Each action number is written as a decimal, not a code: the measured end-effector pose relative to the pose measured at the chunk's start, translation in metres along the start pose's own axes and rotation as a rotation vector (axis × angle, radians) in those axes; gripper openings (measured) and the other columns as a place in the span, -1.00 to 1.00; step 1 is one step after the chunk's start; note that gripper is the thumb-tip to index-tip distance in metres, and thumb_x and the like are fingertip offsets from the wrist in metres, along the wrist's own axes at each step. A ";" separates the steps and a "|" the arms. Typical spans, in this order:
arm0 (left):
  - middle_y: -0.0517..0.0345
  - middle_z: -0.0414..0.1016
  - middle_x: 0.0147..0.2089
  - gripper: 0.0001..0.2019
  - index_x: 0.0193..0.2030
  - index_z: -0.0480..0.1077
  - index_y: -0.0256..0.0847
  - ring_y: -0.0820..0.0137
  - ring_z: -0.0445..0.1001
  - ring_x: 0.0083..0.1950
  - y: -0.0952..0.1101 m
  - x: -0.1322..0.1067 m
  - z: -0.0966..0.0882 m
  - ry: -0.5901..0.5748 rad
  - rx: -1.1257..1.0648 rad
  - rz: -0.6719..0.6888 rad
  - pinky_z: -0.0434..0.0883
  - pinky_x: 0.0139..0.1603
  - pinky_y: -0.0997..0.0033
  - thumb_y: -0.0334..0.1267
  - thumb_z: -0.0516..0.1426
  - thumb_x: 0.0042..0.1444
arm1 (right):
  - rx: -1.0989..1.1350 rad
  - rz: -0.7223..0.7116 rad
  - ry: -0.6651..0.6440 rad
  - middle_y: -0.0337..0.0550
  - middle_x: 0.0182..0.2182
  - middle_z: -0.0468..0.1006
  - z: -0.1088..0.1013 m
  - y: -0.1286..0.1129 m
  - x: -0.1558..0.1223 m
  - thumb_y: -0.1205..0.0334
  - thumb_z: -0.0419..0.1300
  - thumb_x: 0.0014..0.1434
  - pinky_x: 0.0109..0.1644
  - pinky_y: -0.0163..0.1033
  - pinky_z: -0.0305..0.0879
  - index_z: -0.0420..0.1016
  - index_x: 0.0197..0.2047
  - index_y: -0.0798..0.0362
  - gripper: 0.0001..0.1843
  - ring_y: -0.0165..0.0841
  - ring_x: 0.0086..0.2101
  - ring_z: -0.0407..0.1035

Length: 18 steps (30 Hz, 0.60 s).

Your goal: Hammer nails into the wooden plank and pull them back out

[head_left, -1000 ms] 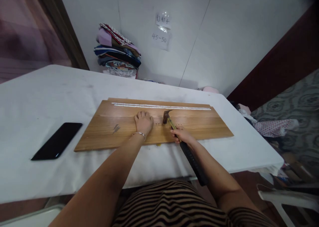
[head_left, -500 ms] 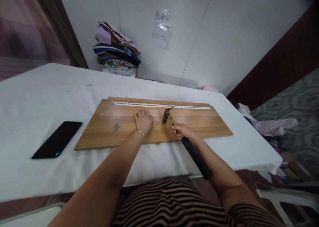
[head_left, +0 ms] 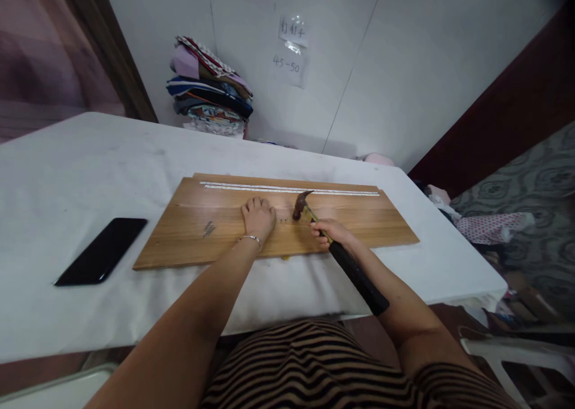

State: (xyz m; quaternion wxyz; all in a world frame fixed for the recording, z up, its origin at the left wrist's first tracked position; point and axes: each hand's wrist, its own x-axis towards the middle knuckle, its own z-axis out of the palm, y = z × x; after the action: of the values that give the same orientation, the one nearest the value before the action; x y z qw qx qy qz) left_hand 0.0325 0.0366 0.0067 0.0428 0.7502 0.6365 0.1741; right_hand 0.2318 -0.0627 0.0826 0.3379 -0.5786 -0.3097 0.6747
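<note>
My right hand (head_left: 331,234) is closed around the shaft of a claw hammer (head_left: 354,277), well up from its black grip. The rusty hammer head hangs over the middle of a wooden board (head_left: 175,241), close to a few small nails (head_left: 284,220) standing in the wood. Whether the head touches a nail I cannot tell. My left hand (head_left: 259,217) lies on the board just left of those nails, fingers stretched forward and holding nothing. Several loose nails (head_left: 209,228) lie in a small heap on the left part of the board.
Two white strips (head_left: 287,189) run along the board's far side. A black phone (head_left: 102,251) lies on the white table (head_left: 135,157) to the left. Folded cloths (head_left: 211,91) are stacked at the back by the wall. Paper notes (head_left: 290,61) hang on the wall.
The hammer head has shifted very slightly upward in view, and its grip end a little to the right. My left hand stays in place on the board.
</note>
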 end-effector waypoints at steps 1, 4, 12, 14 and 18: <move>-0.33 0.41 0.32 -0.56 0.14 0.50 -0.32 -0.06 0.27 0.34 0.000 0.000 0.000 -0.001 0.000 -0.003 0.20 0.31 -0.10 -0.20 -0.08 0.32 | 0.006 0.005 -0.005 -0.44 -0.60 0.29 -0.001 0.000 0.000 0.20 0.34 0.01 -0.62 -0.41 -0.13 0.30 -0.30 0.02 -0.72 -0.58 -0.69 0.02; -0.31 0.42 0.32 -0.56 0.13 0.50 -0.32 -0.05 0.28 0.34 0.000 0.000 0.001 -0.001 0.003 -0.007 0.19 0.32 -0.09 -0.21 -0.08 0.33 | 0.020 0.033 -0.042 -0.46 -0.60 0.26 -0.004 -0.002 0.001 0.19 0.34 0.03 -0.62 -0.43 -0.15 0.29 -0.30 0.01 -0.72 -0.58 -0.68 -0.01; -0.35 0.41 0.32 -0.56 0.14 0.49 -0.33 -0.08 0.26 0.35 -0.001 0.001 0.001 -0.003 -0.018 0.003 0.18 0.32 -0.10 -0.21 -0.07 0.32 | 0.015 0.046 -0.074 -0.47 -0.60 0.23 -0.009 -0.006 0.002 0.17 0.33 0.03 -0.62 -0.44 -0.17 0.26 -0.31 -0.01 -0.71 -0.60 -0.69 -0.03; -0.35 0.41 0.31 -0.56 0.14 0.49 -0.34 -0.08 0.27 0.35 -0.001 0.000 0.000 -0.009 -0.018 -0.001 0.18 0.32 -0.09 -0.21 -0.07 0.32 | -0.006 0.018 -0.026 -0.47 -0.61 0.25 -0.006 -0.001 0.002 0.17 0.32 0.02 -0.63 -0.42 -0.13 0.27 -0.32 0.00 -0.72 -0.59 -0.70 -0.01; -0.35 0.41 0.30 -0.56 0.13 0.50 -0.33 -0.07 0.28 0.34 0.000 0.000 -0.002 -0.007 -0.001 0.001 0.19 0.32 -0.09 -0.21 -0.08 0.33 | -0.110 -0.122 0.133 -0.46 -0.64 0.30 0.004 0.021 0.007 0.17 0.31 -0.03 -0.65 -0.37 -0.04 0.27 -0.32 -0.02 -0.72 -0.55 -0.73 0.06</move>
State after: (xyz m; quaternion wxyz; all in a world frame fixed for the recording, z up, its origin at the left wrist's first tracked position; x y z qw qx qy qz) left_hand 0.0318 0.0363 0.0082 0.0452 0.7511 0.6358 0.1717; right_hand 0.2254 -0.0697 0.0620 0.3659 -0.6198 -0.3580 0.5948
